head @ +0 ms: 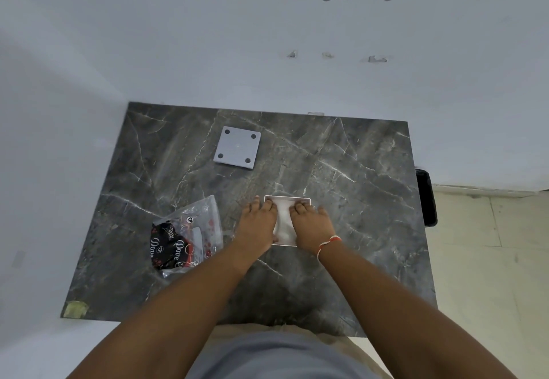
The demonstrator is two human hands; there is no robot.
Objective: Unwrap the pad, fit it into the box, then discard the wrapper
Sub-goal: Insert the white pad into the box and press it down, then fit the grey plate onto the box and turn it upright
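Observation:
A shallow white box (306, 200) lies on the dark marble table (341, 170), just ahead of me. A pale pad (284, 221) lies inside it. My left hand (258, 224) and my right hand (310, 225) both rest flat on the pad, fingers spread, side by side and pressing down. They cover most of the box. The wrapper (187, 236), a clear plastic bag with black and red print, lies crumpled on the table to the left of my left hand, apart from it.
A grey square lid (237, 148) with a dark dot in each corner lies at the far side of the table. A black bin (426, 197) stands off the table's right edge. White walls close in at the back and left.

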